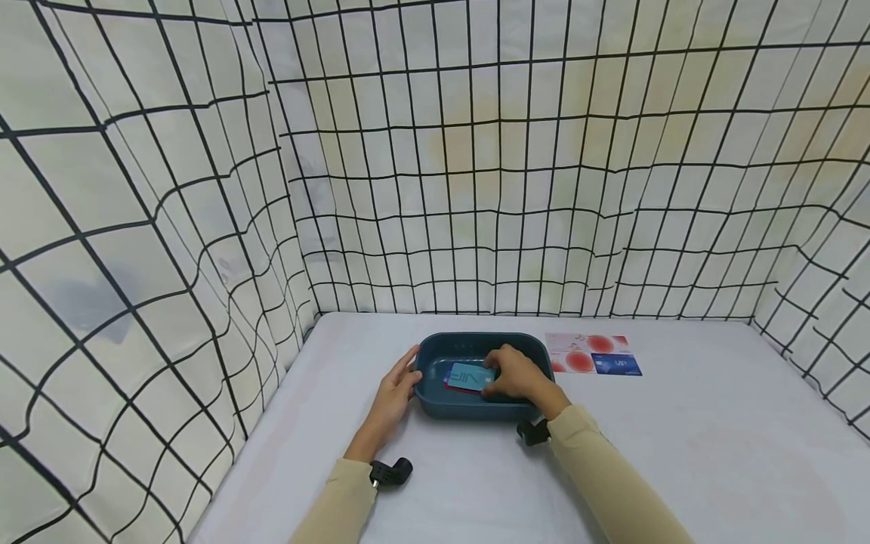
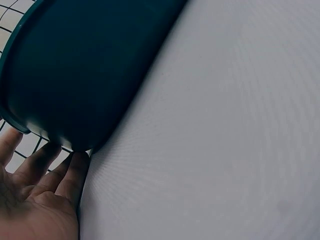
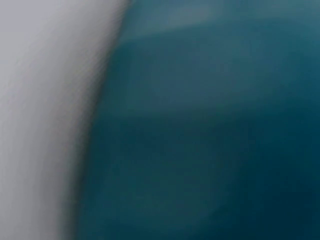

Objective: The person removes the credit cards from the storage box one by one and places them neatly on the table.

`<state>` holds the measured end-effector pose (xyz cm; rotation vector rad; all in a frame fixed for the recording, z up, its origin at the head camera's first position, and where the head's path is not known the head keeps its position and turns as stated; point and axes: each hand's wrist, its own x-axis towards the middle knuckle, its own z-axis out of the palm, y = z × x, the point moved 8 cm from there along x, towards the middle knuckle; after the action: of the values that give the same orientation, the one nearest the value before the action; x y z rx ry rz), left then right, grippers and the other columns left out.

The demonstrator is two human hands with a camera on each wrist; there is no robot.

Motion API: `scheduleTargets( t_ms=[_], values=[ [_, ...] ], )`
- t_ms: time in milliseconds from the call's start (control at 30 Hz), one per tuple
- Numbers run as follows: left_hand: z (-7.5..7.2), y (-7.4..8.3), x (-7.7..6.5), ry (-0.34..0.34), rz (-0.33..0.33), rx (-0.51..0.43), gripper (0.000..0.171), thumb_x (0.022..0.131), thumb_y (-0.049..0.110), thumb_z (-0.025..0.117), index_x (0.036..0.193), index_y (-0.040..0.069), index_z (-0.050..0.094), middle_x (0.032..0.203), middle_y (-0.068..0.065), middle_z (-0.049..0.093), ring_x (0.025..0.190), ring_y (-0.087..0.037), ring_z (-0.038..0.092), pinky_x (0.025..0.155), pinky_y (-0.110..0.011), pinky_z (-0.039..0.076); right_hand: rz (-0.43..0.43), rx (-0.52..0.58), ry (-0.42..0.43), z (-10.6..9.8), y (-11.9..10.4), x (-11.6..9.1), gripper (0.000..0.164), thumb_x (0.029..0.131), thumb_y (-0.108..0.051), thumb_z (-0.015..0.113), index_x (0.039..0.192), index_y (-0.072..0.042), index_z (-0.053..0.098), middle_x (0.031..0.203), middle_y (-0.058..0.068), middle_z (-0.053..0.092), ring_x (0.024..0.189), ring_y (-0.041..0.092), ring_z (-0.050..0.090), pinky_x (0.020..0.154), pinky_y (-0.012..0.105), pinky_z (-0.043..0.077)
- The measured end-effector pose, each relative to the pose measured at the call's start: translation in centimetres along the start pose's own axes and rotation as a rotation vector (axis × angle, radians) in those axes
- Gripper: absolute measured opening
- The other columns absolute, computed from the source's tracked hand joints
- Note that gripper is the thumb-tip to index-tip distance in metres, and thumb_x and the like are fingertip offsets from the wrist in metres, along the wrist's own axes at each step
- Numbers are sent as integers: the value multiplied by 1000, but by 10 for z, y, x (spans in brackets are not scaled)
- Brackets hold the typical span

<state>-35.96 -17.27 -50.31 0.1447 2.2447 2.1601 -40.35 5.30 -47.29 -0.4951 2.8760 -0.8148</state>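
Observation:
A dark blue plastic basin (image 1: 476, 410) stands on the white table. Inside it, a light blue card (image 1: 469, 376) lies over others, with red and dark blue edges showing beneath. My right hand (image 1: 519, 375) reaches into the basin and pinches the light blue card's right end between thumb and fingers. At the basin's left end is my left hand (image 1: 393, 393), its extended fingertips touching the outer wall, as the left wrist view also shows of the hand (image 2: 42, 200). The right wrist view holds only the blurred basin side (image 3: 200, 150); that hand is hidden there.
Right of the basin, several cards lie on the table: pale ones with red circles (image 1: 578, 361) and a dark blue card (image 1: 615, 364). A white backdrop with a black grid net (image 1: 499, 168) encloses the table (image 1: 448, 483) at the back and sides.

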Motion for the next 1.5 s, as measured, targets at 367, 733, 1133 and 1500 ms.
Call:
scheduleTargets(
  t_ms=[367, 733, 1133, 1500],
  values=[
    [0, 0, 0, -11, 12, 12, 54, 107, 18, 47, 159, 28, 37, 166, -13, 34, 151, -31, 40, 120, -53, 38, -21, 19, 21, -5, -3, -3, 49, 77, -23, 90, 122, -15, 72, 116, 12, 61, 107, 27, 61, 97, 49, 54],
    [1, 1, 0, -11, 5, 21, 54, 108, 18, 47, 160, 29, 37, 167, -13, 33, 152, -32, 38, 121, -53, 36, -45, 50, 52, -8, -4, 0, 51, 80, -20, 87, 128, -16, 69, 114, 12, 70, 97, 23, 62, 86, 42, 56],
    [0, 0, -1, -4, 1, 24, 53, 107, 18, 47, 158, 31, 38, 167, -14, 32, 153, -33, 36, 121, -54, 35, -74, 103, 85, -12, -8, 0, 53, 82, -13, 84, 132, -14, 67, 103, 7, 67, 79, 16, 56, 65, 27, 47],
    [1, 0, 0, -3, 6, 20, 53, 107, 17, 47, 158, 31, 39, 166, -14, 33, 151, -32, 39, 119, -52, 38, -85, 166, 106, -12, -7, 1, 53, 83, -10, 83, 132, -14, 67, 98, 5, 64, 74, 15, 54, 61, 27, 45]
  ],
)
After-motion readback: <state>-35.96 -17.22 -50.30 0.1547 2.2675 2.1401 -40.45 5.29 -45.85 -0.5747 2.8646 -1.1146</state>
